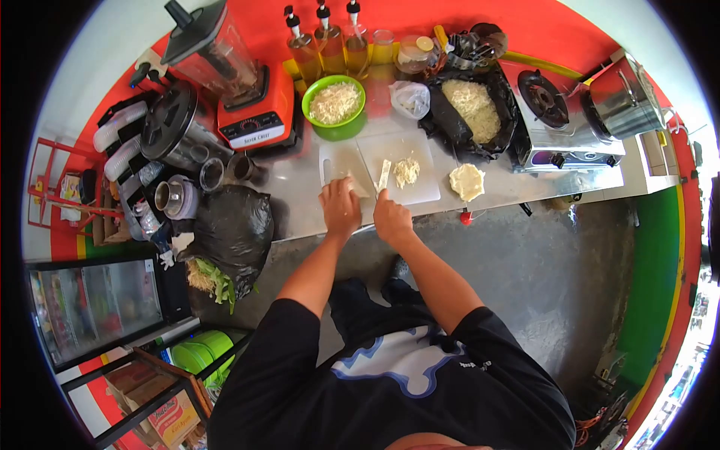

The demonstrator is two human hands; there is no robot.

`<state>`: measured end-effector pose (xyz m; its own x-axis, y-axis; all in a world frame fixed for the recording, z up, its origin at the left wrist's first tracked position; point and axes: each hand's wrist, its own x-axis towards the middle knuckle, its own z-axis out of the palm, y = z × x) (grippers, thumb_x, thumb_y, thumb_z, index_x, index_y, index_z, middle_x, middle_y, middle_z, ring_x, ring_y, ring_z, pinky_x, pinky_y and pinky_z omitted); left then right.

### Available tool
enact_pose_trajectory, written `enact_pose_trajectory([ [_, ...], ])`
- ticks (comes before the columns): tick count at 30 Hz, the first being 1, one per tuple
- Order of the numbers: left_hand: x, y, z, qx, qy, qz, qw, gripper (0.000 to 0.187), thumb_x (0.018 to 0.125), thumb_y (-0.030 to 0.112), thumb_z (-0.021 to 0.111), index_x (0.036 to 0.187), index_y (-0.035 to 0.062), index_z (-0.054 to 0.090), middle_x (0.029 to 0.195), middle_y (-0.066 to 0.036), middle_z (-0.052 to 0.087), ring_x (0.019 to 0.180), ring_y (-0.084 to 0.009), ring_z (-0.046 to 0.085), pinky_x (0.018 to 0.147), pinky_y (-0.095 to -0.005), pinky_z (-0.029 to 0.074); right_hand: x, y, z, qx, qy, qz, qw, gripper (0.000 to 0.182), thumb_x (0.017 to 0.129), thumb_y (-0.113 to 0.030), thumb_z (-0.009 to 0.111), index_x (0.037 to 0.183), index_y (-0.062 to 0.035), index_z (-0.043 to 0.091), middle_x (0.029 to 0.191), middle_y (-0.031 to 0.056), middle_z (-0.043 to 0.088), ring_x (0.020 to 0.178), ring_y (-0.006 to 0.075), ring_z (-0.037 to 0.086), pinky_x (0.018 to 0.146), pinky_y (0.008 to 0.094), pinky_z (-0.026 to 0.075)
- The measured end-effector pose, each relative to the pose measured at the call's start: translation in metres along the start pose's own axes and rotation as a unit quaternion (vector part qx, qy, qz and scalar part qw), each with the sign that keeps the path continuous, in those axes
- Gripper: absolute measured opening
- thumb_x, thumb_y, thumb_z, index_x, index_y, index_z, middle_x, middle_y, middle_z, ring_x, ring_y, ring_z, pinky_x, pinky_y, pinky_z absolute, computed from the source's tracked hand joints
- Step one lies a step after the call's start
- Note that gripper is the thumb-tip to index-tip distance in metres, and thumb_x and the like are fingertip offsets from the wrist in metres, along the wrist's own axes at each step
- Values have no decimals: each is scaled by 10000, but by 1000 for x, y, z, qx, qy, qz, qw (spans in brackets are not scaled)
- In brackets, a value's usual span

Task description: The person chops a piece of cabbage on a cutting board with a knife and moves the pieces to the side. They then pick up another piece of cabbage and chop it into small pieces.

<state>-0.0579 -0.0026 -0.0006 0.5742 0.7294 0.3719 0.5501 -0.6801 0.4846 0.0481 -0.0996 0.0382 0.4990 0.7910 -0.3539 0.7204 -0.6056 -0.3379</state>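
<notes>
A white cutting board (420, 146) lies near the counter's front edge. My right hand (392, 219) is closed round the handle of a knife (385, 174), whose blade points away from me over the board. To its left, my left hand (341, 206) presses on a pale, flat piece of food (354, 178) at the board's left part; its fingers are bent together. A small heap of pale shreds (406, 172) sits on the board right of the blade. Beyond the board stands a green bowl (334, 130) full of similar shreds. A round pale piece (466, 182) rests right of the board.
At the back left is a red blender (256, 120); bottles (329, 46) stand beside it. A black bag (513, 120) holding pale shreds lies left of the gas stove (568, 133). Another black bag (234, 229) sits at the counter's left end.
</notes>
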Motion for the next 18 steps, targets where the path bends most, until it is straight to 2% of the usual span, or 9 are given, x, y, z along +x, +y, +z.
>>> enact_pose_trajectory([
  [1, 0, -5, -3, 0, 3, 6, 1000, 341, 903, 142, 556, 1244, 117, 558, 1161, -99, 567, 1118, -330, 485, 957, -484, 350, -3, 3, -1, 2, 6, 1, 1000, 288, 928, -114, 557, 1141, 15, 413, 954, 265, 714, 905, 433, 717, 794, 492, 583],
  [3, -1, -18, -14, 41, 29, -45, 998, 340, 894, 117, 558, 1234, 136, 564, 1180, -99, 558, 1156, -335, 473, 970, -508, 334, -15, 8, -5, 32, 29, 8, 999, 305, 928, -146, 553, 1145, 14, 410, 939, 290, 702, 876, 459, 705, 778, 533, 567],
  [8, 16, -5, -19, 87, 59, -28, 994, 301, 868, 136, 630, 1168, 136, 604, 1186, -86, 565, 1174, -326, 479, 963, -492, 356, -31, 34, -15, 123, 58, 35, 990, 331, 934, -183, 545, 1151, 21, 402, 912, 333, 674, 844, 521, 664, 767, 600, 523],
  [10, 23, 15, -2, 14, -23, 48, 998, 307, 849, 183, 684, 1142, 105, 631, 1175, -69, 576, 1145, -298, 503, 955, -465, 380, -33, 44, -15, 157, 75, 54, 983, 336, 939, -195, 541, 1153, 22, 399, 905, 343, 665, 844, 539, 651, 767, 614, 510],
  [11, 21, 26, 2, 14, -25, 44, 999, 307, 849, 183, 684, 1142, 105, 631, 1175, -69, 576, 1145, -298, 503, 955, -465, 380, -37, 48, -16, 166, 85, 58, 981, 339, 942, -197, 543, 1151, 27, 399, 901, 348, 661, 846, 546, 643, 765, 620, 504],
  [13, 25, 54, -3, 14, -123, 20, 992, 331, 834, 207, 714, 1138, 99, 641, 1173, -69, 584, 1131, -284, 516, 947, -449, 400, -42, 56, -14, 170, 94, 60, 979, 341, 944, -199, 544, 1148, 32, 399, 898, 354, 658, 848, 554, 636, 763, 626, 498],
  [15, 25, 52, 12, 24, -128, 13, 991, 330, 818, 198, 731, 1123, 94, 660, 1108, -86, 616, 1100, -292, 543, 940, -440, 414, -42, 64, -11, 190, 107, 36, 975, 335, 943, -186, 553, 1145, 36, 403, 895, 363, 649, 856, 560, 626, 765, 630, 487],
  [17, 26, 43, 24, 48, -147, 6, 988, 240, 812, 216, 756, 985, 59, 702, 963, -94, 679, 963, -303, 625, 859, -434, 477, -43, 67, -12, 198, 106, 21, 974, 336, 941, -177, 555, 1148, 41, 406, 896, 368, 645, 855, 562, 621, 763, 631, 483],
  [18, 30, 44, 22, 50, -144, 3, 988, 240, 812, 216, 756, 985, 59, 702, 963, -94, 679, 963, -303, 625, 859, -434, 477, -43, 67, -12, 209, 106, 11, 972, 337, 939, -168, 558, 1150, 47, 408, 897, 374, 641, 855, 565, 616, 761, 632, 478],
])
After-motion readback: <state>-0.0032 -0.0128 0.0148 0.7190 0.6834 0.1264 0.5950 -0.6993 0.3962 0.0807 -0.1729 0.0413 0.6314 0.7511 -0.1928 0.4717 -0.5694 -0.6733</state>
